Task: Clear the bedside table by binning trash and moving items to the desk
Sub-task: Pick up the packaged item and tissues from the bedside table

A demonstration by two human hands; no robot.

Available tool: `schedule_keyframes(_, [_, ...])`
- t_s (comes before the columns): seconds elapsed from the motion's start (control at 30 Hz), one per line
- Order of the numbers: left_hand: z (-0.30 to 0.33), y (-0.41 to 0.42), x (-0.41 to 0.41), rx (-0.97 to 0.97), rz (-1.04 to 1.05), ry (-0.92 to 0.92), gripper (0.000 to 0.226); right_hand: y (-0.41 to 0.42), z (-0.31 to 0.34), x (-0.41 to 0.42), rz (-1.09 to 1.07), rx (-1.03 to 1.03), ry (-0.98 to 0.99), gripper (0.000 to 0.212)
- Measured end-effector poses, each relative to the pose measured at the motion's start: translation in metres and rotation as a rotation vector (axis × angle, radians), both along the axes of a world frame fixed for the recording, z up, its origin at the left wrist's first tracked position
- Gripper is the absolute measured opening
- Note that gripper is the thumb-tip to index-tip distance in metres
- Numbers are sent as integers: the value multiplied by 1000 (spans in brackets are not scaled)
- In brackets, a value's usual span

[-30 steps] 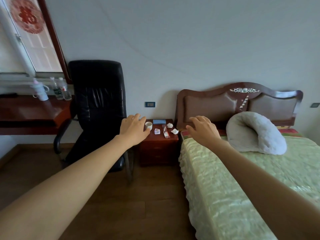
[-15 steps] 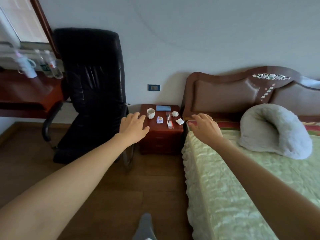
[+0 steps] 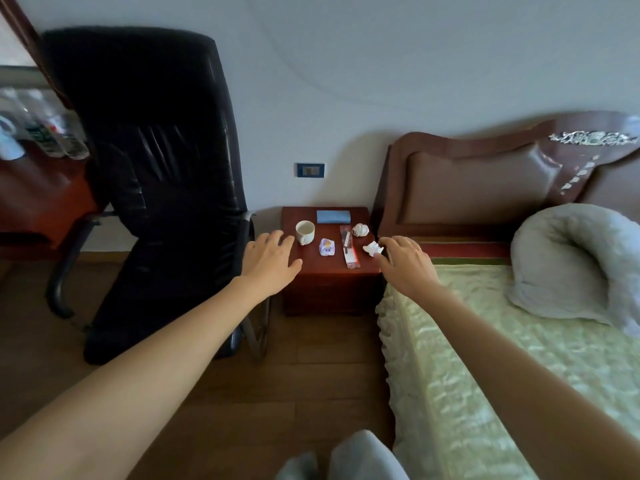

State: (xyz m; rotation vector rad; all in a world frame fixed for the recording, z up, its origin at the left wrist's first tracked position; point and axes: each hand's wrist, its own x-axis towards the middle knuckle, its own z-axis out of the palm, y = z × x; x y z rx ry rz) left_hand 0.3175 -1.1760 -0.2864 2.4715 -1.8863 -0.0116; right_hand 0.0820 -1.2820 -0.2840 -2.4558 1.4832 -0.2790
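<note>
— Where are the fingers?
— Both hands are open and hold nothing. The right hand [image 3: 405,263] almost touches a paper ball [image 3: 373,249] at the bedside table's [image 3: 329,271] right edge. The left hand [image 3: 272,259] is near the cup [image 3: 305,232].
— And the long packet [image 3: 349,245]?
— Mid-top, pointing back to front.

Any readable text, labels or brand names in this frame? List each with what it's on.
No text can be read.
Small packet on the bedside table: purple and orange print, too small to read.
Long clear wrapper: red end, no legible words.
Bottles on the desk: green labels, blurred.
Wall plate: no visible marking.
Cup: plain.
</note>
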Motion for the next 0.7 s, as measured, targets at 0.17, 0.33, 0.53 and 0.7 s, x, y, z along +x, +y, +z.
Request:
schedule_keyframes(0.17, [-29, -45, 16, 46, 4, 35, 58, -49, -26, 10, -10, 58, 37, 44])
schedule_keyframes(0.33, [-55, -98, 22, 87, 43, 65, 58, -106, -51, 17, -12, 115, 44, 43])
schedule_keyframes(0.53, [-75, -167, 20, 111, 97, 98, 57, -180, -74, 21, 29, 155, 70, 43])
schedule_keyframes(0.7, [-93, -211, 12, 129, 121, 131, 57, -231, -92, 26, 44, 189, 104, 43])
